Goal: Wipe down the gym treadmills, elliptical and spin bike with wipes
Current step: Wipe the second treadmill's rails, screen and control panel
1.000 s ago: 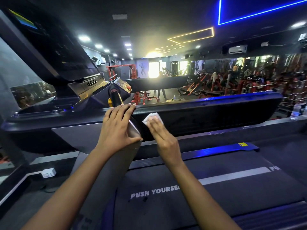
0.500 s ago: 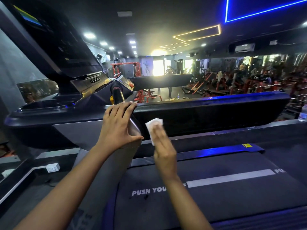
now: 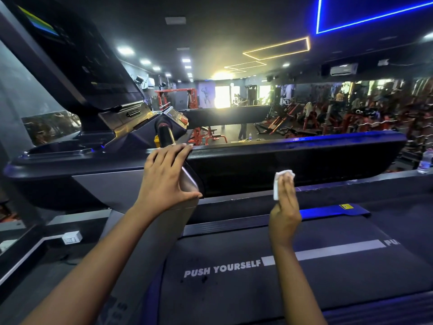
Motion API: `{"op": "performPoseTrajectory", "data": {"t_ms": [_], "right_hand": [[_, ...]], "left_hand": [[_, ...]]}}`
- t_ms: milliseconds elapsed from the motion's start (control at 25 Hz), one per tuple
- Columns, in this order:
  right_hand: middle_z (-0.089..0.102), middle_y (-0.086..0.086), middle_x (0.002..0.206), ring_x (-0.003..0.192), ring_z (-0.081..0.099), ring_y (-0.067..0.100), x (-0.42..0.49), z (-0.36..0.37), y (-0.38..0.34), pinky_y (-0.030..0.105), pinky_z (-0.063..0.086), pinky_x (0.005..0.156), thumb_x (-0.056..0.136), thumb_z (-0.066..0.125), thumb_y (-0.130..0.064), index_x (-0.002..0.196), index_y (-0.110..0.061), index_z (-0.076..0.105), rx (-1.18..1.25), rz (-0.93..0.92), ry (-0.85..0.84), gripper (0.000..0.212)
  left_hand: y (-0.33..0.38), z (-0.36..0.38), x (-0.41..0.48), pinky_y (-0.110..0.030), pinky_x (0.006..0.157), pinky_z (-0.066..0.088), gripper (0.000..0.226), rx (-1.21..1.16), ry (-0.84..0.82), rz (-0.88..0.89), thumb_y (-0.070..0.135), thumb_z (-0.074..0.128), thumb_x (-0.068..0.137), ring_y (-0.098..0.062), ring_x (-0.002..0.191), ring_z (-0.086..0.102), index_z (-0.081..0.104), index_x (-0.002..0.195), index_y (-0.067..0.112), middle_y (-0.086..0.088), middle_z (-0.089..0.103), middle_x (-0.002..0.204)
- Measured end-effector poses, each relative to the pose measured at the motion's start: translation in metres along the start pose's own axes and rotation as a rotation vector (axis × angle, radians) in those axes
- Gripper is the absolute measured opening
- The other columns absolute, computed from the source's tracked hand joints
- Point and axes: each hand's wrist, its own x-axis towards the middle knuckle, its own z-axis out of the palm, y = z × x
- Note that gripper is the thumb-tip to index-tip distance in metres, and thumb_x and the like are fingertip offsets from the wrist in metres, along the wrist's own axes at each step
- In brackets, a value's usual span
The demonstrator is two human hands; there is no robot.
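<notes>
A person's right hand [image 3: 284,207] presses a folded white wipe [image 3: 280,181] with nearly straight fingers against the lower side face of a treadmill's black handrail [image 3: 304,160]; the thumb is hidden. The left hand [image 3: 166,177] lies open and flat where that handrail meets the grey upright [image 3: 161,231], thumb spread beneath. Below runs the belt [image 3: 234,296] (printed "PUSH YOURSELF"). The dark console [image 3: 77,73] rises at left, and a water bottle [image 3: 425,160] stands at far right.
</notes>
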Motion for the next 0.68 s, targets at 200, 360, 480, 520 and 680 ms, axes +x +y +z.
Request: {"op": "performPoseTrajectory", "data": {"t_ms": [200,360,480,520,680], "right_hand": [[0.051,0.015,0.132,0.128,0.041,0.019,-0.019,0.028,-0.075,0.024,0.027,0.112,0.076,0.032,0.019,0.125,0.008,0.052,0.101,-0.268,-0.179,0.054],[0.047,0.011,0.138,0.133,0.038,0.019,-0.011,0.034,-0.075,0.019,0.026,0.111,0.079,0.038,0.018,0.128,0.002,0.052,0.106,-0.427,-0.336,0.054],[0.049,0.010,0.137,0.133,0.038,0.015,0.005,0.018,-0.042,0.011,0.023,0.109,0.066,0.036,0.027,0.129,-0.002,0.053,0.039,-0.290,-0.247,0.072],[0.048,0.009,0.138,0.133,0.036,0.011,0.008,0.013,-0.031,0.013,0.023,0.110,0.065,0.037,0.028,0.129,-0.002,0.053,0.029,-0.227,-0.207,0.073],[0.051,0.009,0.131,0.127,0.044,0.012,0.016,-0.007,-0.002,0.021,0.033,0.108,0.070,0.046,0.031,0.124,0.001,0.055,0.074,-0.015,-0.029,0.062]], "left_hand": [[0.000,-0.001,0.001,-0.038,0.104,0.022,0.108,0.000,-0.008,0.003,0.067,0.076,0.049,-0.025,0.125,0.043,0.042,0.139,0.016,-0.006,0.051,0.134],[0.000,-0.002,0.000,-0.039,0.104,0.023,0.112,-0.004,-0.020,0.002,0.062,0.083,0.046,-0.026,0.125,0.044,0.042,0.139,0.015,-0.006,0.051,0.135],[0.000,-0.002,0.000,-0.040,0.105,0.020,0.111,0.000,-0.041,0.004,0.064,0.081,0.049,-0.026,0.127,0.042,0.040,0.140,0.015,-0.007,0.049,0.137],[0.001,-0.002,0.000,-0.040,0.106,0.019,0.109,0.002,-0.050,0.004,0.066,0.077,0.052,-0.027,0.128,0.041,0.039,0.141,0.014,-0.007,0.049,0.137],[0.002,-0.007,-0.001,-0.042,0.111,0.016,0.102,0.006,-0.101,-0.001,0.076,0.047,0.062,-0.027,0.133,0.037,0.036,0.143,0.016,-0.008,0.045,0.141]]}}
